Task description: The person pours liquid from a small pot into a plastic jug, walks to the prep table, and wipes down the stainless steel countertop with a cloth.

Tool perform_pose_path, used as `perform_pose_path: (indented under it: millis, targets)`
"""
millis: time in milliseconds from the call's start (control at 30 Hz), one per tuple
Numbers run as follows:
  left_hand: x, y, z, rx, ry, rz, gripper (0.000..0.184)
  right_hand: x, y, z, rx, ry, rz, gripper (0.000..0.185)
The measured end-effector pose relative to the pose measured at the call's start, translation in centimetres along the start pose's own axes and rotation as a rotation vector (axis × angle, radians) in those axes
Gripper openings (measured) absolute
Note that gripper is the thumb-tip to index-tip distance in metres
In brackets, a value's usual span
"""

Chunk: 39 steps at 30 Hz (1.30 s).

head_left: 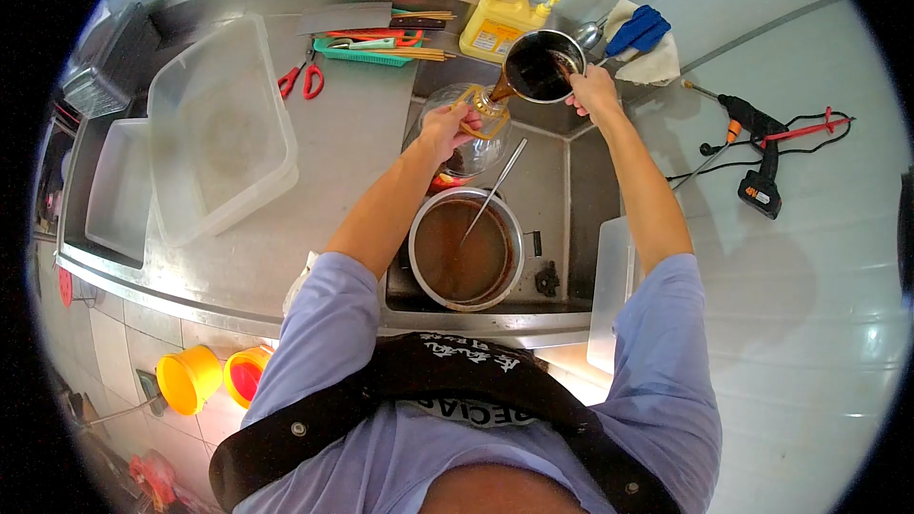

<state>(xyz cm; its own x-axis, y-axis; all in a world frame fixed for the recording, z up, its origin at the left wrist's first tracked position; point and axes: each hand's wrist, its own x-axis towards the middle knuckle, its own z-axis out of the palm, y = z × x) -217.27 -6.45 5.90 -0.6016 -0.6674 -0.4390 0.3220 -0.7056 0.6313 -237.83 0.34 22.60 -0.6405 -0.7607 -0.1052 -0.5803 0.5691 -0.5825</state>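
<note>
My right hand [595, 93] grips a metal pitcher [526, 77] by its handle side, tilted to the left. Dark brown liquid is inside it and runs at its spout. Right under the spout is the neck of a clear jug [466, 158] with a yellow handle, which stands in the sink. My left hand [447, 128] is closed around that yellow handle. Just below the jug is a round steel pot [516, 271] of murky brown liquid, with a long-handled metal utensil [497, 186] leaning in it; its lower end is hidden.
Left on the steel counter [333, 148] lie translucent plastic bins [214, 124], red-handled scissors [312, 82] and a green basket [371, 55] of utensils. Behind the sink [590, 209] stand a yellow pump bottle [495, 24] and a blue cloth [640, 30]. A cordless spray gun [757, 148] hangs right.
</note>
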Motion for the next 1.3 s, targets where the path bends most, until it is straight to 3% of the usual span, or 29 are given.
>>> perform_pose_path:
  millis: [1300]
  targets:
    - [-0.3, 0.2, 0.1, 0.055, -0.013, -0.003, 0.016, -0.3, -0.5, 1.3, -0.147, 0.054, -0.045, 0.024]
